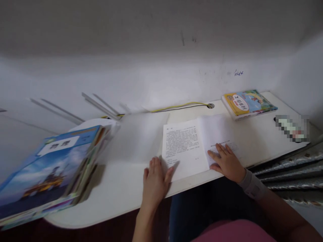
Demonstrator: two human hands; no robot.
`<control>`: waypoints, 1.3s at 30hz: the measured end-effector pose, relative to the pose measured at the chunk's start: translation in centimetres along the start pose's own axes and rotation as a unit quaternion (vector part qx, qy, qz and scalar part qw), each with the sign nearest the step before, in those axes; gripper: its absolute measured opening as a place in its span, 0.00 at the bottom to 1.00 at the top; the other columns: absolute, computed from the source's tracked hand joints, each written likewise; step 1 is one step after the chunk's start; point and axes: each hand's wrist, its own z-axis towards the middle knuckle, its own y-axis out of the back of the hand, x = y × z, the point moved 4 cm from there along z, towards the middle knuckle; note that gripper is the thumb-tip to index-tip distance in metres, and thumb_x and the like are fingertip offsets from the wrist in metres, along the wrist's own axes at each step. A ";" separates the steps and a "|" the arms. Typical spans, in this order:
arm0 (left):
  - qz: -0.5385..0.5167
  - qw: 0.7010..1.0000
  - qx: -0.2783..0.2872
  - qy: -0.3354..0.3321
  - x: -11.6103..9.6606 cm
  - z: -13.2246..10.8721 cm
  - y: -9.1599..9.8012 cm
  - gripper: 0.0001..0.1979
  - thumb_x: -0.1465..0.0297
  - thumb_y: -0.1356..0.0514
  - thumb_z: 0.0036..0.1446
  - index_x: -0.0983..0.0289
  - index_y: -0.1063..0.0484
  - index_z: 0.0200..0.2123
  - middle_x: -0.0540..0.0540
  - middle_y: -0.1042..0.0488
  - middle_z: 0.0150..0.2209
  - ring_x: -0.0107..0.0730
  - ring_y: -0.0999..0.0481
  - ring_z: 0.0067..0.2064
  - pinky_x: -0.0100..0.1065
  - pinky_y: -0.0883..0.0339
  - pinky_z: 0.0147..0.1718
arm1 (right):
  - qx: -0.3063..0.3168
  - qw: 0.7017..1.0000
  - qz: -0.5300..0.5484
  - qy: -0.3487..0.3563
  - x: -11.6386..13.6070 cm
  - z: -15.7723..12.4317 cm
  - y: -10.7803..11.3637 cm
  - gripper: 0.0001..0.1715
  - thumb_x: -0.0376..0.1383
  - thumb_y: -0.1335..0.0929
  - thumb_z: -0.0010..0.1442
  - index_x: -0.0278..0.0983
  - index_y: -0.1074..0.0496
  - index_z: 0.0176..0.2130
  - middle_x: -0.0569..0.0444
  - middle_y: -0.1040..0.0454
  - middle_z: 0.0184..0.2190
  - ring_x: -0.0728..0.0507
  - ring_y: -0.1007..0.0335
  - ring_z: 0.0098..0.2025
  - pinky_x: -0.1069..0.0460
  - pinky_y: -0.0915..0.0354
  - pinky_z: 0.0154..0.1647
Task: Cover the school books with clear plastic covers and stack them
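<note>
An open booklet of white printed pages lies on the white desk, its text in small dense lines. My right hand rests flat on the booklet's right-hand page, fingers spread, with a grey wrist brace above it. My left hand lies flat on the desk, its thumb at the booklet's left edge. Neither hand grips anything.
A tall stack of textbooks overhangs the desk's left side. A book with a cartoon cover lies at the back right. Behind the booklet runs a yellow-and-black cable to a desk grommet. A pixelated object sits at the right.
</note>
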 end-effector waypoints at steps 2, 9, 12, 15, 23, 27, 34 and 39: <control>0.001 1.000 0.001 0.000 0.0 0.0 0.0 0.40 0.50 0.58 0.59 0.80 0.47 0.60 0.78 0.43 0.60 0.57 0.45 0.62 0.58 0.49 0.56 | 0.000 1.000 0.002 -0.002 -0.1 -0.2 0.0 0.31 0.48 0.36 0.60 0.40 0.39 0.60 0.36 0.41 0.60 0.34 0.48 0.62 0.38 0.51 0.60; 0.000 1.000 0.016 0.007 0.0 0.1 0.0 0.41 0.49 0.57 0.57 0.80 0.47 0.60 0.78 0.44 0.60 0.57 0.46 0.63 0.58 0.49 0.56 | 0.002 1.000 -0.010 -0.012 -0.3 -0.4 0.1 0.31 0.48 0.36 0.60 0.40 0.39 0.60 0.35 0.40 0.60 0.34 0.47 0.62 0.38 0.51 0.60; -0.003 1.000 0.019 0.006 0.0 0.1 0.0 0.41 0.49 0.57 0.57 0.80 0.47 0.60 0.78 0.44 0.60 0.57 0.47 0.63 0.59 0.50 0.56 | 0.003 1.000 -0.017 -0.010 -0.3 -0.5 0.1 0.32 0.48 0.36 0.60 0.41 0.39 0.60 0.36 0.40 0.59 0.34 0.46 0.62 0.38 0.50 0.59; -0.005 1.000 0.016 0.006 -0.1 0.0 0.1 0.41 0.49 0.58 0.58 0.81 0.47 0.60 0.79 0.45 0.60 0.58 0.46 0.63 0.60 0.50 0.56 | 0.003 1.000 -0.022 -0.008 -0.4 -0.5 0.2 0.32 0.48 0.36 0.60 0.41 0.39 0.60 0.36 0.39 0.59 0.34 0.45 0.61 0.38 0.49 0.59; -0.009 1.000 0.015 0.005 -0.1 0.0 0.2 0.39 0.51 0.56 0.59 0.78 0.48 0.60 0.78 0.44 0.60 0.56 0.46 0.63 0.59 0.50 0.56 | 0.013 1.000 -0.015 0.007 -1.0 -0.7 0.3 0.32 0.48 0.36 0.60 0.39 0.39 0.60 0.34 0.41 0.60 0.34 0.46 0.62 0.38 0.48 0.58; -0.025 0.999 0.018 0.012 -0.2 0.0 0.1 0.39 0.51 0.56 0.59 0.79 0.48 0.60 0.78 0.45 0.61 0.56 0.48 0.64 0.59 0.52 0.57 | 0.023 0.999 -0.004 0.026 -1.5 -1.1 0.1 0.31 0.47 0.36 0.61 0.38 0.39 0.60 0.35 0.43 0.61 0.35 0.48 0.63 0.39 0.47 0.58; -0.086 0.993 -0.052 0.065 0.1 0.3 1.7 0.29 0.59 0.56 0.61 0.75 0.43 0.58 0.73 0.41 0.60 0.50 0.44 0.63 0.50 0.45 0.57 | 0.003 0.999 -0.026 0.021 -1.0 0.2 1.4 0.25 0.45 0.37 0.62 0.36 0.34 0.55 0.37 0.33 0.54 0.33 0.39 0.57 0.35 0.48 0.57; -0.019 0.986 -0.042 0.161 1.3 0.7 4.3 0.23 0.60 0.51 0.56 0.71 0.32 0.47 0.70 0.29 0.46 0.54 0.30 0.49 0.50 0.37 0.47 | -0.035 0.998 0.030 0.050 1.1 1.6 1.9 0.20 0.40 0.39 0.63 0.34 0.32 0.51 0.42 0.30 0.50 0.37 0.35 0.52 0.44 0.37 0.50</control>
